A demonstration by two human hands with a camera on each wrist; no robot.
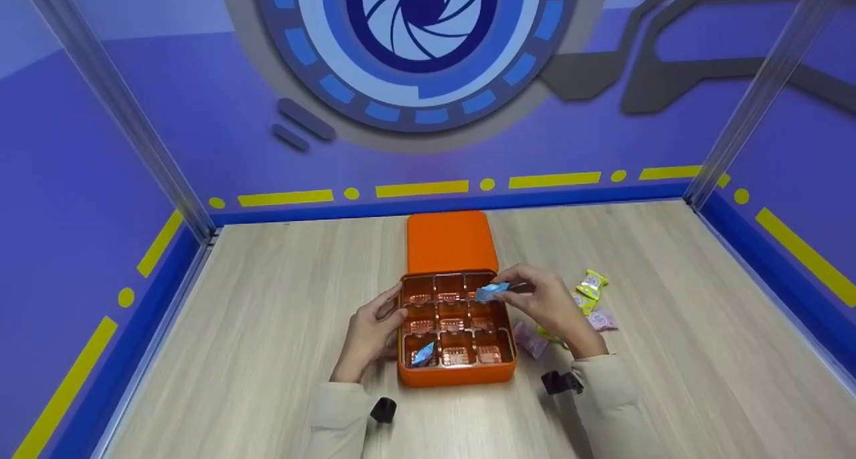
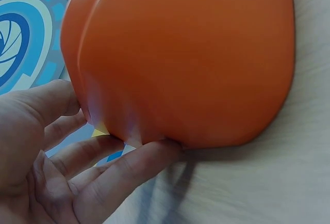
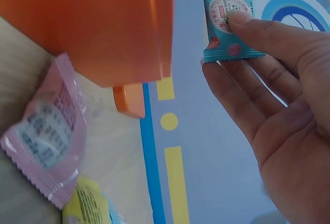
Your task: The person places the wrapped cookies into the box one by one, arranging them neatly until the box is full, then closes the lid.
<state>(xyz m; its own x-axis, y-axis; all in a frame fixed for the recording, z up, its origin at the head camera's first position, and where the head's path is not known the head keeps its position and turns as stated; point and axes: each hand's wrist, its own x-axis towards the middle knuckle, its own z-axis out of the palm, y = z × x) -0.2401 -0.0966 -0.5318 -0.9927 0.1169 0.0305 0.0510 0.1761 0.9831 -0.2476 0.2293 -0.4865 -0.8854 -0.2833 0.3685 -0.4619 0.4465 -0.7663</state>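
An orange box (image 1: 456, 373) with several copper-lined compartments lies open mid-table, its lid (image 1: 449, 241) flat behind it. My right hand (image 1: 518, 290) pinches a blue wrapped candy (image 1: 493, 290) over the box's far-right compartment. The right wrist view shows that candy (image 3: 227, 20) under my thumb (image 3: 258, 28), beside the orange box (image 3: 103, 22). Another blue candy (image 1: 422, 355) lies in the near-left compartment. My left hand (image 1: 388, 315) rests against the box's left wall. In the left wrist view its fingers (image 2: 129, 167) lie straight along the orange box (image 2: 185, 59).
Loose candies lie on the wooden table right of the box: yellow ones (image 1: 591, 285) and pink ones (image 1: 602, 320). A pink candy (image 3: 44, 136) and a yellow candy (image 3: 90, 203) lie close to the box wall. Blue walls enclose the table on three sides.
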